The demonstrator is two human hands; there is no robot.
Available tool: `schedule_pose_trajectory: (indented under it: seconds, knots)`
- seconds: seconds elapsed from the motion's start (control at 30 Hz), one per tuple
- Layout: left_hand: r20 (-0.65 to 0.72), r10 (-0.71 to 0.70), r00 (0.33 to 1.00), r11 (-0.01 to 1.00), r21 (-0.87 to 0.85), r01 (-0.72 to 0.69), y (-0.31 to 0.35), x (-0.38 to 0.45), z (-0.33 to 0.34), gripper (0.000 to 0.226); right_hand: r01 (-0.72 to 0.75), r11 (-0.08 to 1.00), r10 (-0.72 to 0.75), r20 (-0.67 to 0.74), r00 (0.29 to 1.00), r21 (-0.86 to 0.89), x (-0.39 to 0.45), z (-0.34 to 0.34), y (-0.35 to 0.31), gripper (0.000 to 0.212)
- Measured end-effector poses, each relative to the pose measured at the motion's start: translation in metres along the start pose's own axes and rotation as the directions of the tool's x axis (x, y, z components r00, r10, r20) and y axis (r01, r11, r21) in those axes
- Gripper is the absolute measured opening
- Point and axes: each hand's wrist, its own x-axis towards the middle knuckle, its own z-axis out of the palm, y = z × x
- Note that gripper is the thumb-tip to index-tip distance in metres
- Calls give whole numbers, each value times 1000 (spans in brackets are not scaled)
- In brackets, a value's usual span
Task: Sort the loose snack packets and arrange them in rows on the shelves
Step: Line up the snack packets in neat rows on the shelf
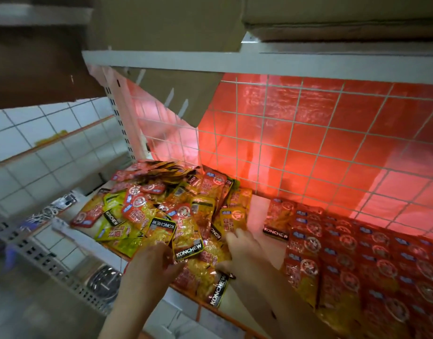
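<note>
Head view: at lower centre, both hands dig into the loose pile [161, 216]; left hand [151, 263] and right hand [242, 250] each grasp packets. Neat rows [369, 260] fill lower right.

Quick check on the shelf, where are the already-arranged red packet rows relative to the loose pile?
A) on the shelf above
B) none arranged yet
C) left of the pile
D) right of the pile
D: the neat rows of red packets fill the right part of the shelf, while the loose pile lies to their left, with both hands reaching into it.
</note>
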Motion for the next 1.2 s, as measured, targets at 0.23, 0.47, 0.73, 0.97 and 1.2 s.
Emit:
schedule_pose_trajectory:
  seconds: [0.23,0.47,0.73,0.97,1.2]
  knots:
    - [-4,-76,997,970,230,75,11,-11,12,61,-80,985,79,13,997,150,-2,3,0,58]
    - [-51,-104,993,962,248,114,14,-9,13,63,-107,928,122,-18,992,357,-10,8,-8,46]
    - [-42,-161,986,966,-211,149,9,7,-3,41,-99,764,147,-22,989,638,-2,12,-18,39]
    - [45,-161,986,905,-391,166,-8,28,-23,12,27,838,37,-107,994,545,8,-5,-21,41]
    - [133,-229,964,620,-743,250,-12,47,-49,5,85,774,26,-165,986,628,24,-18,-34,39]
